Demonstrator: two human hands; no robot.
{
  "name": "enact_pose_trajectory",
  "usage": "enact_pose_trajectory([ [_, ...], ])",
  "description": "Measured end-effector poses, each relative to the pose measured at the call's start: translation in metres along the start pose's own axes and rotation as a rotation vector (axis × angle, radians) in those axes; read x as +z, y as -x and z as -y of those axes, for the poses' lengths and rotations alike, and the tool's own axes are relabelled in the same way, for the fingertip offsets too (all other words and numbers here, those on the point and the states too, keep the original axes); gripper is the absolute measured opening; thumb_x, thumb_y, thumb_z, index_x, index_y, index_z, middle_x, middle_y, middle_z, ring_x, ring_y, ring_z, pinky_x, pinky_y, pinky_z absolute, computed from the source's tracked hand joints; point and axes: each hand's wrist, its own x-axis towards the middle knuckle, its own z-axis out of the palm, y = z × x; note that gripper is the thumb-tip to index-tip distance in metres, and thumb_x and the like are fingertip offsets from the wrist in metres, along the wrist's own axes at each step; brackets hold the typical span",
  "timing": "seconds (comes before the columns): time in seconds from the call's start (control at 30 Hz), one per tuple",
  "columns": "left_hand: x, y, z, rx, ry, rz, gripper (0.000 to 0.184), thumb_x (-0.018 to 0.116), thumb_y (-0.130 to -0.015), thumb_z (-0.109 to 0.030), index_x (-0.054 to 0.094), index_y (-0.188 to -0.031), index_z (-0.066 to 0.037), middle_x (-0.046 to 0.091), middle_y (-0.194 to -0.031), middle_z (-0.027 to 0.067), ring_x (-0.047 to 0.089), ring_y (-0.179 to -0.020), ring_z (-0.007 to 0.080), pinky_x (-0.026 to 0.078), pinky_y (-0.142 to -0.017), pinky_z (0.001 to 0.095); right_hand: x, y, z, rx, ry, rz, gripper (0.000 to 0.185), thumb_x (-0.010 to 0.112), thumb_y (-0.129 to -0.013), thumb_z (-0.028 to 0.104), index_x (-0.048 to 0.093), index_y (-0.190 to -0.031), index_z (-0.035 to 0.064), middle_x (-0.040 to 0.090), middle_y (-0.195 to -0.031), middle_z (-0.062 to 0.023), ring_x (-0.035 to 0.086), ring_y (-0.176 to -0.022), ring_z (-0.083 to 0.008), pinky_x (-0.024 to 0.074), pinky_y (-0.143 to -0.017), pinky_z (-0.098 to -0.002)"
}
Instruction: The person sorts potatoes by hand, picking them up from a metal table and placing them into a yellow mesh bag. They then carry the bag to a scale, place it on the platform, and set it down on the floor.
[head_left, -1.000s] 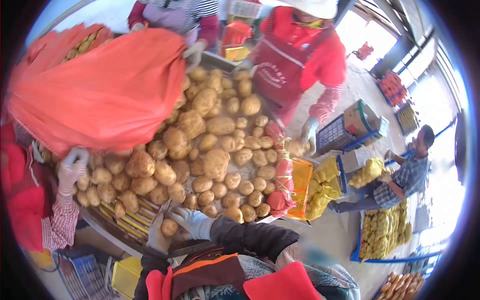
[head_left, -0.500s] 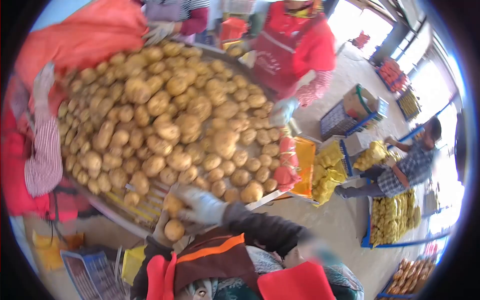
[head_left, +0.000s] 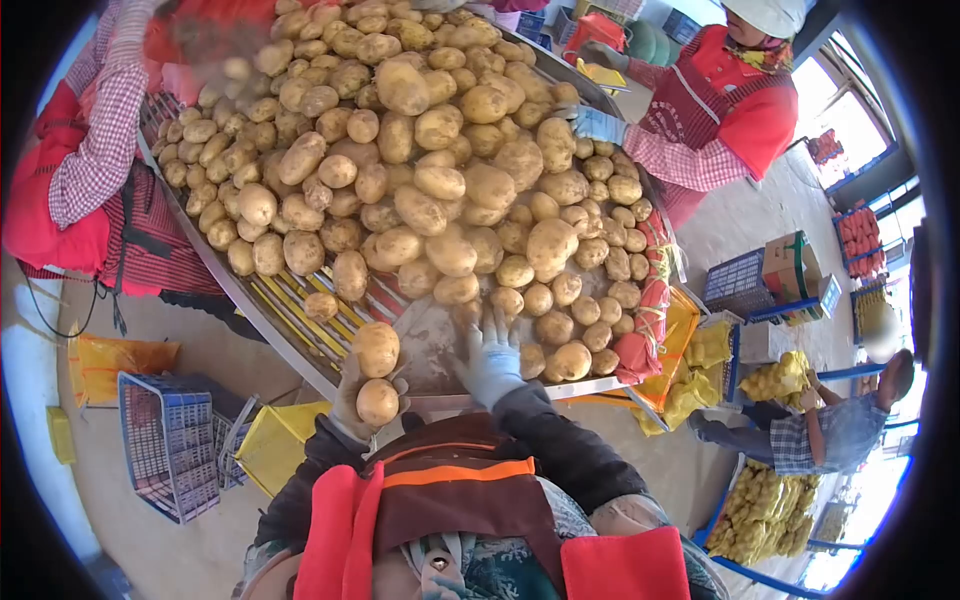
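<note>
In my gloved left hand [head_left: 348, 408], closed at the table's near edge, are two potatoes, an upper potato [head_left: 376, 349] and a lower potato [head_left: 377, 402]. To its right my gloved right hand [head_left: 493, 364] lies over the bare metal of the sorting table [head_left: 425, 360], fingers spread. Its fingertips reach a blurred potato [head_left: 465, 316] at the near side of the big potato heap [head_left: 440, 182]; whether they touch it I cannot tell. A single potato [head_left: 321, 306] rests on the yellow slats [head_left: 290, 318] left of my hands.
Co-workers stand left and right of the table, one gloved hand [head_left: 597, 124] among the potatoes. A blue crate [head_left: 165, 445] and yellow bag [head_left: 272, 445] are on the floor at left. Red netting [head_left: 650, 300] lines the table's right end. Another person [head_left: 835, 435] handles yellow sacks [head_left: 775, 385].
My right hand has moved away from my left hand, rightward and onto the table, with its fingers spreading. The two potatoes stay at my left hand. The head view has shifted, showing more floor.
</note>
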Motion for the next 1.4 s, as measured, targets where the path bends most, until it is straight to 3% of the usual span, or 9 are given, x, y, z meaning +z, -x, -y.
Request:
enact_pose_trajectory([
  [0.17, 0.004, -0.013, 0.006, 0.040, -0.091, -0.040, 0.076, 0.059, -0.081, -0.061, 0.043, -0.132, -0.008, 0.056, -0.126, 0.0122, 0.067, -0.090, 0.0280, 0.058, -0.073, 0.0439, -0.013, -0.056, -0.062, 0.037, -0.037, -0.440, 0.046, 0.064, -0.077, 0.031, 0.055, -0.112, 0.0045, 0.051, -0.119, -0.0147, 0.052, -0.104, -0.0332, 0.0459, -0.083, -0.0451],
  [0.4, 0.015, -0.037, 0.020, 0.067, -0.031, -0.070, 0.076, 0.053, -0.079, -0.069, 0.048, -0.131, -0.014, 0.060, -0.121, 0.0089, 0.065, -0.093, 0.0253, 0.056, -0.075, 0.0466, -0.048, -0.120, -0.072, 0.131, 0.057, 0.362, 0.050, 0.062, -0.083, 0.043, 0.053, -0.113, 0.0035, 0.056, -0.115, -0.0180, 0.062, -0.103, -0.0338, 0.0519, -0.080, -0.0453],
  [0.7, 0.032, -0.028, 0.027, 0.129, 0.169, 0.002, 0.085, 0.048, -0.082, -0.071, 0.031, -0.143, -0.016, 0.038, -0.145, 0.0143, 0.044, -0.126, 0.0374, 0.058, -0.076, 0.0480, -0.091, -0.087, -0.042, 0.275, -0.241, 0.334, 0.067, 0.062, -0.077, 0.057, 0.047, -0.118, 0.0060, 0.063, -0.104, -0.0214, 0.063, -0.093, -0.0384, 0.0498, -0.082, -0.0441],
  [0.83, 0.048, -0.006, 0.034, 0.637, -0.536, -0.002, 0.082, 0.049, -0.082, -0.069, 0.036, -0.140, -0.014, 0.042, -0.140, 0.0152, 0.046, -0.124, 0.0343, 0.051, -0.090, 0.0452, -0.097, -0.045, 0.038, -0.317, -0.542, 0.484, 0.064, 0.057, -0.082, 0.058, 0.048, -0.119, 0.0055, 0.064, -0.099, -0.0216, 0.063, -0.092, -0.0387, 0.0495, -0.082, -0.0429],
  [0.87, 0.029, -0.008, 0.026, 0.331, 0.189, -0.168, 0.082, 0.049, -0.080, -0.072, 0.041, -0.135, -0.012, 0.049, -0.132, 0.0152, 0.051, -0.117, 0.0315, 0.048, -0.093, 0.0450, -0.093, -0.044, 0.042, -0.328, -0.537, 0.491, 0.064, 0.057, -0.082, 0.058, 0.048, -0.119, 0.0055, 0.064, -0.099, -0.0216, 0.063, -0.092, -0.0387, 0.0495, -0.082, -0.0429],
  [1.0, -0.045, 0.071, 0.026, 0.450, 0.253, -0.096, 0.076, 0.042, -0.084, -0.072, 0.042, -0.135, -0.017, 0.052, -0.126, 0.0147, 0.056, -0.109, 0.0299, 0.050, -0.089, 0.0441, -0.069, -0.075, 0.044, -0.768, -0.295, 0.342, 0.049, 0.055, -0.086, 0.050, 0.057, -0.111, 0.0069, 0.062, -0.103, -0.0170, 0.059, -0.092, -0.0375, 0.0465, -0.079, -0.0447],
  [1.1, -0.032, 0.123, 0.010, 0.734, 0.078, -0.250, 0.090, 0.042, -0.076, -0.081, 0.041, -0.136, -0.013, 0.048, -0.131, 0.0173, 0.054, -0.113, 0.0340, 0.048, -0.092, 0.0492, -0.076, -0.101, 0.031, -0.305, 0.113, -0.128, 0.051, 0.056, -0.085, 0.048, 0.058, -0.116, 0.0082, 0.060, -0.111, -0.0134, 0.057, -0.101, -0.0328, 0.0413, -0.089, -0.0484],
  [1.27, -0.129, 0.224, -0.037, 0.676, -0.115, -0.711, 0.073, 0.057, -0.085, -0.058, 0.041, -0.136, -0.008, 0.048, -0.132, 0.0192, 0.050, -0.119, 0.0333, 0.044, -0.099, 0.0417, -0.037, -0.140, 0.028, -0.125, 0.370, 0.185, 0.066, 0.058, -0.084, 0.049, 0.046, -0.128, 0.0010, 0.056, -0.121, -0.0181, 0.053, -0.113, -0.0322, 0.0397, -0.097, -0.0483],
  [1.4, -0.125, 0.195, -0.065, 0.929, -1.192, -1.161, 0.066, 0.066, -0.087, -0.031, 0.036, -0.141, -0.006, 0.043, -0.137, 0.0136, 0.045, -0.124, 0.0272, 0.043, -0.098, 0.0332, -0.026, -0.104, 0.041, 0.111, -0.582, 0.092, 0.066, 0.063, -0.084, 0.039, 0.041, -0.133, 0.0012, 0.053, -0.124, -0.0217, 0.051, -0.116, -0.0370, 0.0424, -0.096, -0.0468],
])
